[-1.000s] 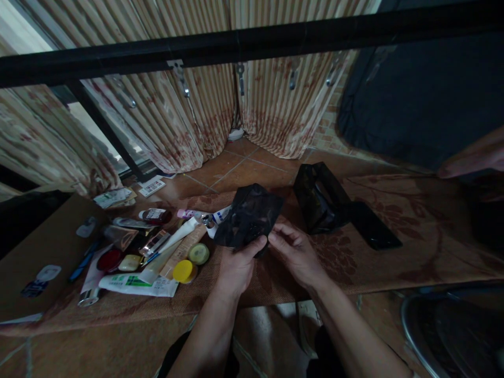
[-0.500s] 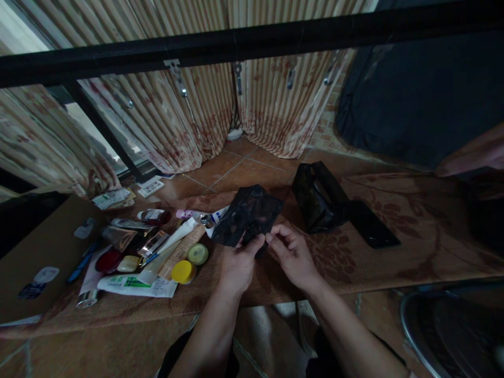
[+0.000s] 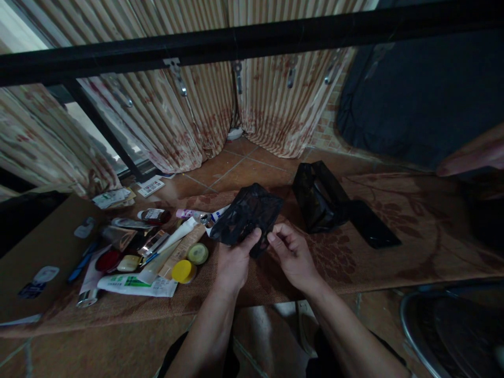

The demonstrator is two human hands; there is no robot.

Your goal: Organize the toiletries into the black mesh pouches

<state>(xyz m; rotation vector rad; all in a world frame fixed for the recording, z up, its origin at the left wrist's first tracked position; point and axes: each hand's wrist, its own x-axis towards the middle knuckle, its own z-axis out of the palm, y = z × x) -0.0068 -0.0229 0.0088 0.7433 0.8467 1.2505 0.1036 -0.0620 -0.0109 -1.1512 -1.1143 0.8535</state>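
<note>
A thin black bag (image 3: pixel 252 210), crumpled and partly see-through, is held above the brown cloth in front of me. My left hand (image 3: pixel 235 261) grips its lower left side, with the thumb lying on top. At the bag's lower right edge, my right hand (image 3: pixel 293 256) has thumb and index finger pinched together on the material. What the bag contains, if anything, I cannot make out. Left of it lie a yellow-lidded jar (image 3: pixel 184 271), a greenish round jar (image 3: pixel 197 254), a white and green tube (image 3: pixel 137 285) and several other tubes and bottles.
A black boxy bag (image 3: pixel 321 199) stands to the right, beside a dark phone (image 3: pixel 375 224). A cardboard box (image 3: pixel 43 257) sits at the far left. Beyond the brown cloth (image 3: pixel 378 268) are a dark rail (image 3: pixel 252 39) and curtains. Another person's arm (image 3: pixel 472 154) shows at the right edge.
My left hand has shifted slightly left and down, its thumb now apart from my right fingertips. The black bag has turned a little and more of its lower part shows.
</note>
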